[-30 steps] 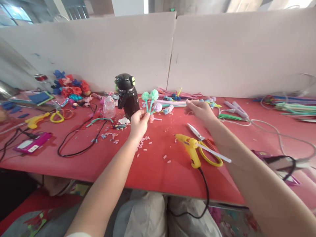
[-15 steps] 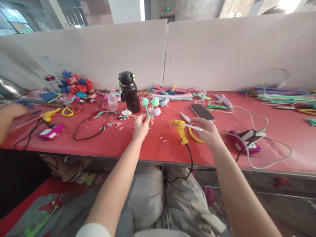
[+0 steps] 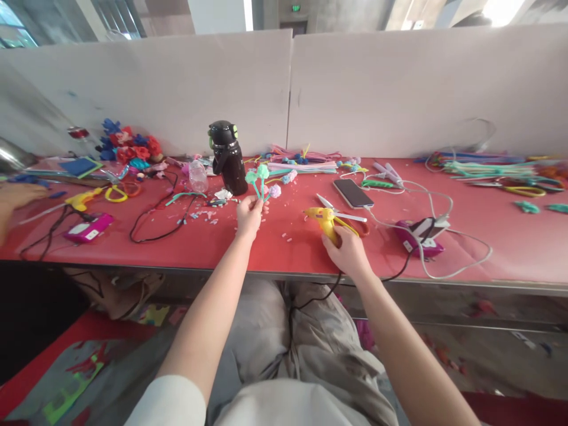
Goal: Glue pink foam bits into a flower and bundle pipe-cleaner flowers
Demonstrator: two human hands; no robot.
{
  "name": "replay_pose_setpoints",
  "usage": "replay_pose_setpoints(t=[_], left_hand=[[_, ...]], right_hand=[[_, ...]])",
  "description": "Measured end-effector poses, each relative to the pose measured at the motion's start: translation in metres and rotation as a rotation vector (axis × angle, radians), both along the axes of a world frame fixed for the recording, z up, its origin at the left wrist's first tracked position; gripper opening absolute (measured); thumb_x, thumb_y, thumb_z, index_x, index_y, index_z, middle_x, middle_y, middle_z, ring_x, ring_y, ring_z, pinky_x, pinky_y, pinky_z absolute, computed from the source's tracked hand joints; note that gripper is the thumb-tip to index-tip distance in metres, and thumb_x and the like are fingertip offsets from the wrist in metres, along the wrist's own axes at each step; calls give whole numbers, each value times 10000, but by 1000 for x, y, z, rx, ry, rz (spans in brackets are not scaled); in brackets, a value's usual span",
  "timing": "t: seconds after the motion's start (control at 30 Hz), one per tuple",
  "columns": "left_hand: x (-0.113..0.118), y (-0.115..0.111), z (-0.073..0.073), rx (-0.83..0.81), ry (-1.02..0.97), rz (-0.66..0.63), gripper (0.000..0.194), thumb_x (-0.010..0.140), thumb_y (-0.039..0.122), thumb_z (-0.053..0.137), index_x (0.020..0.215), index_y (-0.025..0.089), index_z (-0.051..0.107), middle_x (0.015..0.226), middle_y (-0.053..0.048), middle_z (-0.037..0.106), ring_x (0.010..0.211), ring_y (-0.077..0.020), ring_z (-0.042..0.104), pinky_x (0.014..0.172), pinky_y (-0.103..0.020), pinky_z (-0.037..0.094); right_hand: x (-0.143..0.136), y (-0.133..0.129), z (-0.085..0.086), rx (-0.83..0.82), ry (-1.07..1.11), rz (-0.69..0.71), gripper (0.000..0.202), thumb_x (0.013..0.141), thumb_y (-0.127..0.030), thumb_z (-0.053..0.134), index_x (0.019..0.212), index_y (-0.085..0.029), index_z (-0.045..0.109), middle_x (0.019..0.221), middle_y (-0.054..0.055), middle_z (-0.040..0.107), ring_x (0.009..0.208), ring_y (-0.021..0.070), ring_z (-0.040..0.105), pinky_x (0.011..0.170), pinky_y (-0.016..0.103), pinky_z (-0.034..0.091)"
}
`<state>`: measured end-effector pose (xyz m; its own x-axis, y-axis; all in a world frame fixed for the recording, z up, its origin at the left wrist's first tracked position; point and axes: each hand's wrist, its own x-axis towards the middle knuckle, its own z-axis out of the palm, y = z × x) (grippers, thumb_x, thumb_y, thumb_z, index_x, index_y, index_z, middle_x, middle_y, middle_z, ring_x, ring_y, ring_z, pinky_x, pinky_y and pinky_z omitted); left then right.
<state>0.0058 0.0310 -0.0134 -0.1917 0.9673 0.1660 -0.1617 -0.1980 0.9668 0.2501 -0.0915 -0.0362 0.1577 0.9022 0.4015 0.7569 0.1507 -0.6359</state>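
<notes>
Pinched in my left hand (image 3: 249, 217) are the thin green stems of a small bunch of fluffy pipe-cleaner flowers (image 3: 262, 173), with green and pale pink-lilac heads pointing up. My right hand (image 3: 348, 251) is wrapped round the handle of a yellow hot glue gun (image 3: 325, 220). Its nozzle points left, toward the flowers but apart from them, and a white glue stick sticks out of its back to the right. A black cord hangs from the handle over the table edge. Just behind the glue gun lie scissors (image 3: 323, 201), partly hidden by it.
A black bottle (image 3: 231, 163) stands behind my left hand, beside a clear plastic bottle (image 3: 198, 177). A phone (image 3: 354, 193) and a purple power strip (image 3: 419, 239) with cables lie right. Pipe cleaners (image 3: 483, 171) lie far right. At left, another person's hand (image 3: 22, 194) rests near another glue gun (image 3: 83, 199).
My right hand has moved from the glue stick at the back of the glue gun down to its handle and grips it. My left hand still holds the flowers. The view has shifted slightly.
</notes>
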Motion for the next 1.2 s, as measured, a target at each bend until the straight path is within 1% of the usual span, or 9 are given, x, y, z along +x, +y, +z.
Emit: replay_pose_setpoints(t=[0.17, 0.3, 0.53, 0.7, 0.8, 0.9, 1.0, 1.1, 1.2], left_hand=[[2, 1, -3, 2, -24, -31, 104, 860, 180, 776, 889, 149, 680, 756, -37, 752, 597, -104, 666, 643, -229, 526], [3, 0, -4, 9, -70, -57, 66, 862, 136, 757, 892, 143, 699, 787, -42, 765, 635, -102, 681, 688, -235, 541], [1, 0, 1, 10, -223, -22, 87, 839, 78, 728, 875, 136, 675, 733, -25, 731, 595, -84, 642, 681, -239, 535], [-6, 1, 12, 45, -313, 25, 179, 762, 107, 810, 859, 140, 663, 727, -19, 717, 621, -83, 653, 725, -248, 557], [-27, -5, 28, 86, -334, 88, 229, 721, 130, 858, 826, 144, 656, 684, -4, 691, 622, -91, 655, 701, -241, 553], [-62, -21, 50, 158, -334, 168, 254, 701, 135, 882, 811, 158, 655, 680, 11, 683, 647, -99, 674, 684, -226, 549], [-98, -44, 74, 270, -255, 236, 217, 703, 128, 874, 767, 153, 669, 660, 12, 682, 600, -81, 645, 644, -202, 547], [-123, -69, 97, 335, -181, 267, 196, 695, 120, 875, 777, 159, 701, 669, 2, 708, 603, -83, 655, 629, -187, 558], [-134, -92, 114, 387, -112, 258, 206, 693, 155, 908, 781, 157, 722, 699, -8, 727, 620, -82, 670, 625, -174, 567]], right_hand=[[1, -6, 2, -86, 57, 14, 294, 832, -457, 571, 667, -273, 411, 625, 22, 512, 588, 197, 455, 584, 349, 339], [-7, 2, 8, -120, 59, 87, 374, 849, -532, 576, 647, -274, 395, 591, 0, 467, 570, 181, 438, 586, 342, 328], [-28, 19, 15, -150, 64, 62, 321, 797, -409, 606, 629, -275, 368, 567, -15, 433, 554, 169, 419, 576, 333, 290], [-31, -1, 14, -114, 99, 169, 398, 846, -549, 572, 636, -254, 408, 591, -34, 388, 574, 145, 382, 574, 310, 290], [-39, -12, 16, -55, 203, 256, 435, 879, -576, 584, 659, -240, 416, 626, -45, 361, 600, 128, 353, 580, 294, 281], [-69, -10, 23, -83, 322, 360, 456, 902, -587, 623, 690, -227, 441, 645, -55, 366, 612, 116, 348, 582, 276, 282], [-127, 7, 32, -140, 349, 535, 452, 886, -571, 670, 692, -223, 456, 637, -59, 402, 606, 111, 369, 573, 265, 280], [-194, 26, 36, -235, 198, 589, 380, 908, -476, 704, 717, -202, 520, 690, -44, 494, 664, 112, 454, 618, 236, 325], [-241, 37, 35, -288, 128, 600, 342, 894, -426, 765, 727, -192, 580, 677, -37, 542, 642, 115, 476, 604, 240, 313]])
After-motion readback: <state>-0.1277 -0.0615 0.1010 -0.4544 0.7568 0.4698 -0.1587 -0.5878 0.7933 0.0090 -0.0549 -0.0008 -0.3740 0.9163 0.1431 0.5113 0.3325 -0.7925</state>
